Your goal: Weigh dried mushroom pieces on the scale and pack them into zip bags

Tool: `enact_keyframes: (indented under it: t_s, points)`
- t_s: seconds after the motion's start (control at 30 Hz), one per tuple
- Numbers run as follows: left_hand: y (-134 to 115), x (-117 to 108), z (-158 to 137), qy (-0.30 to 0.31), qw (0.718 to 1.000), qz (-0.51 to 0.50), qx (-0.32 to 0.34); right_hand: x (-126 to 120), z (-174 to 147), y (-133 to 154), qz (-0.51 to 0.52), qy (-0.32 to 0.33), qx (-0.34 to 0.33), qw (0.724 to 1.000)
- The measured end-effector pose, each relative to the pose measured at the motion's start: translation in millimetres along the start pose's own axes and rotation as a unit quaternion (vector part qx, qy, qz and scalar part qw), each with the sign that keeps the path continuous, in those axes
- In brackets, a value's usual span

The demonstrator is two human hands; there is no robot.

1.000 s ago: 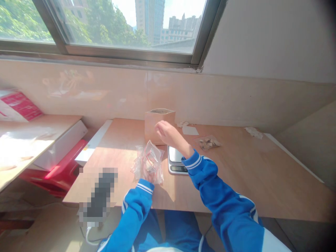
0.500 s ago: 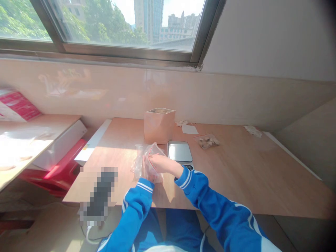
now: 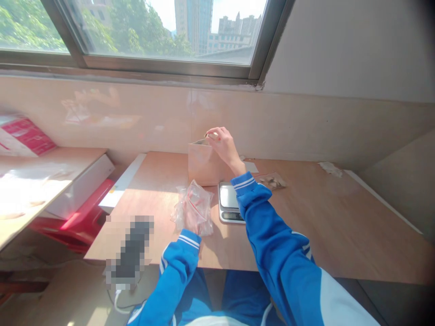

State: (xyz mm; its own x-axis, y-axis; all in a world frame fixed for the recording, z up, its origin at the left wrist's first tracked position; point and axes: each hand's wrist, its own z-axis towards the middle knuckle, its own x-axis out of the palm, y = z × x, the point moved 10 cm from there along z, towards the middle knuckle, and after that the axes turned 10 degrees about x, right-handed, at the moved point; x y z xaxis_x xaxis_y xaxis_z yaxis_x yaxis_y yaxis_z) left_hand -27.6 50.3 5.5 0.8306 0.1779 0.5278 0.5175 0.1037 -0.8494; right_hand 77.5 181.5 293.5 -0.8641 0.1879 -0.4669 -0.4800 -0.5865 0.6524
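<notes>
Paper bag, open-topped near the far edge of the tabletop, with the right hand at its mouth.
The right hand's fingers are drawn close, apparently pinching a small piece; the left hand lies against clear plastic bags toward the near edge, its grip impossible to tell through the film. Right of these sits a scale, partly behind the right sleeve; farther right, a pouch already contains pieces. The top clear bag looks unsealed, its contents unclear, so the work seems only partly done.
</notes>
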Motion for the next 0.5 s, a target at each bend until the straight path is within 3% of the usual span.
enact_keyframes:
  t_s: [0.07,0.2,0.37,0.43,0.5]
  points:
    - [4,-5,0,-0.052,0.995,-0.077,-0.027,15,3,-18,-0.044,0.019,0.008,0.999]
    - [7,-8,1,-0.078,0.993,-0.079,-0.045,33,-8,-39,-0.117,0.046,0.017,0.992]
    - [4,-3,-3,-0.055,0.994,-0.085,-0.033,23,-25,-26,-0.228,-0.007,0.002,0.974]
    - [3,0,-5,-0.039,0.995,-0.09,-0.026,15,-41,-16,-0.217,-0.02,0.016,0.976]
    - [2,0,-5,-0.041,0.996,-0.076,-0.006,14,-67,-10,-0.16,0.008,0.042,0.986]
